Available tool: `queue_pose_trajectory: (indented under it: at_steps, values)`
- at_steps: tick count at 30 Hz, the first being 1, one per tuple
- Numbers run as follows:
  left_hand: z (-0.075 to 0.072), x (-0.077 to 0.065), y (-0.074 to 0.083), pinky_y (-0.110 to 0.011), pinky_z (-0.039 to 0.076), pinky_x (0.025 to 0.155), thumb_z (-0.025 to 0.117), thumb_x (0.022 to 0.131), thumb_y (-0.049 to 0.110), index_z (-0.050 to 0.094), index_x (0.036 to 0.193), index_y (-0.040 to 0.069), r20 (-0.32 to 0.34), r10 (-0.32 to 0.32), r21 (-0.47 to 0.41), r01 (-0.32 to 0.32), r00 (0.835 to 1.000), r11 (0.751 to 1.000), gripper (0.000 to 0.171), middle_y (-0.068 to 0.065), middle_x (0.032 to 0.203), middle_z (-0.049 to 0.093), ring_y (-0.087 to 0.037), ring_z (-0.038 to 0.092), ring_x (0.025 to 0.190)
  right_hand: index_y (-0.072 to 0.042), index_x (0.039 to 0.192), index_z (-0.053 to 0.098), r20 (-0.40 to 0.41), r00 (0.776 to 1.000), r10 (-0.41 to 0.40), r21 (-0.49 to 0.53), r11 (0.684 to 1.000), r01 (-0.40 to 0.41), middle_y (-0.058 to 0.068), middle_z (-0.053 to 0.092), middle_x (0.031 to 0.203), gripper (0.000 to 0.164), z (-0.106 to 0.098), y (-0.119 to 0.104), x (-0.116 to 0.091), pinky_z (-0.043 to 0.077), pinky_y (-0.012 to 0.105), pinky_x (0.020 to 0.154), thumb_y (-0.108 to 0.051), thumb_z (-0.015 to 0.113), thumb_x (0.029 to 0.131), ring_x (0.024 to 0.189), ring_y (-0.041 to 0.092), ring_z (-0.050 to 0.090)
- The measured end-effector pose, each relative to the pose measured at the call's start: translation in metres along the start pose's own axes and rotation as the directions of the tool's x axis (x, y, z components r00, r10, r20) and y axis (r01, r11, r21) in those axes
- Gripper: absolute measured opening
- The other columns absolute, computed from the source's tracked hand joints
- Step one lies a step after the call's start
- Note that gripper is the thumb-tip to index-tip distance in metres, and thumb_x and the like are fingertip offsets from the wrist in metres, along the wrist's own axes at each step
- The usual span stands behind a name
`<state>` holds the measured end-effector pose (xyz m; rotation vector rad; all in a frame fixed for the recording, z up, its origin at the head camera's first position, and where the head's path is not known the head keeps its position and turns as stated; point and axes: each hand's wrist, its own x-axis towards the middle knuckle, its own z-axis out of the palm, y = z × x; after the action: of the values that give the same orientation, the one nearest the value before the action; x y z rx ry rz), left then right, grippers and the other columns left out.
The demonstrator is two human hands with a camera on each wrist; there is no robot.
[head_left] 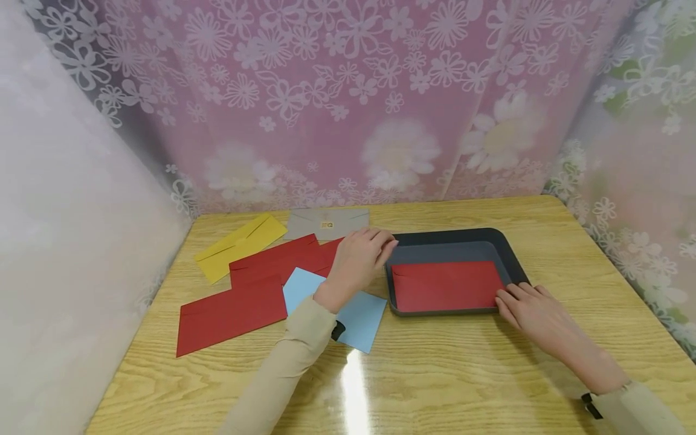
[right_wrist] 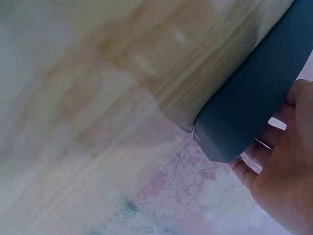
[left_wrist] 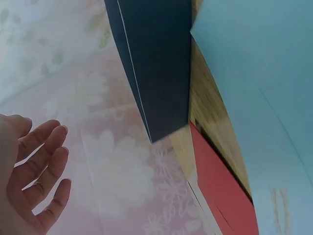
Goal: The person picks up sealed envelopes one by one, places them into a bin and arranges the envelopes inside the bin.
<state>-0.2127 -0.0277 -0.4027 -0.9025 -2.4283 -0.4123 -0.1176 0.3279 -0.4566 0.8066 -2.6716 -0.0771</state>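
A dark grey tray (head_left: pixel 513 257) stands on the right half of the table, with a red envelope (head_left: pixel 448 287) lying flat inside along its near side. My right hand (head_left: pixel 530 311) grips the tray's near right corner; in the right wrist view its fingers bend over the rim of the tray wall (right_wrist: pixel 239 93). Beside the tray's far left corner hovers my left hand (head_left: pixel 361 257). Seen in the left wrist view, its loosely bent fingers (left_wrist: pixel 46 156) hold nothing and are apart from the tray (left_wrist: pixel 156 68). Under the left forearm lies a light blue envelope (head_left: pixel 361 320).
Left of the tray, several red envelopes (head_left: pixel 231 317) overlap on the wooden table (head_left: pixel 435 374). A yellow envelope (head_left: pixel 241 248) lies behind them at the far left, next to a grey envelope (head_left: pixel 304 225) with a small gold label. Flowered curtains (head_left: pixel 326 121) enclose the table.
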Motion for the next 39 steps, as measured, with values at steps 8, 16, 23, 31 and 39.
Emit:
queue_pose_trajectory:
  at_steps: [8,16,23,31,39]
  values:
    - [-0.020,-0.026,-0.037,-0.032,0.055,0.071,0.062,0.103,0.029,0.074,0.104,0.014,-0.047,-0.087,-0.016,0.086,0.995,0.996,0.020,0.000,0.096,0.073,-0.017,0.065,0.083,-0.004,0.106,0.073,-0.004,1.000,-0.009,0.001,1.000,0.009,0.009,0.066,0.095,0.020,0.000,0.001,0.000,0.050,0.050,0.070,-0.015,0.068,0.089,0.085,0.031,0.062]
    - [-0.046,-0.066,-0.081,-0.032,0.052,0.061,0.066,0.101,0.024,0.073,0.105,0.011,-0.042,-0.235,-0.032,0.233,0.971,0.972,0.015,-0.003,0.097,0.073,-0.020,0.063,0.080,-0.004,0.106,0.073,-0.001,1.000,-0.005,0.004,1.000,0.005,0.009,0.066,0.096,0.021,0.000,0.001,0.000,0.050,0.050,0.070,-0.015,0.070,0.089,0.085,0.031,0.062]
    - [-0.073,-0.109,-0.113,-0.037,0.053,0.060,0.068,0.099,0.022,0.073,0.110,0.009,-0.017,-0.370,0.002,0.370,0.929,0.929,0.017,-0.007,0.096,0.072,-0.025,0.065,0.085,-0.003,0.108,0.073,-0.011,1.000,-0.014,0.013,1.000,0.014,0.012,0.067,0.100,0.023,0.000,0.001,-0.001,0.050,0.051,0.072,-0.015,0.070,0.089,0.088,0.033,0.063]
    - [-0.093,-0.156,-0.142,-0.048,0.056,0.073,0.068,0.098,0.016,0.070,0.113,0.003,0.079,-0.468,0.039,0.467,0.880,0.884,0.020,-0.016,0.103,0.070,-0.034,0.064,0.093,-0.002,0.111,0.073,0.019,1.000,-0.007,0.011,1.000,0.007,0.014,0.068,0.104,0.025,-0.001,0.001,0.000,0.051,0.053,0.076,-0.016,0.069,0.090,0.093,0.035,0.064]
    - [-0.108,-0.186,-0.160,-0.053,0.056,0.080,0.074,0.094,0.018,0.066,0.122,-0.002,0.266,-0.530,0.059,0.535,0.805,0.843,0.035,-0.023,0.113,0.067,-0.039,0.065,0.096,-0.002,0.110,0.073,0.019,1.000,-0.010,0.008,1.000,0.010,0.013,0.067,0.102,0.024,0.000,0.001,-0.001,0.051,0.053,0.075,-0.016,0.068,0.091,0.092,0.034,0.063]
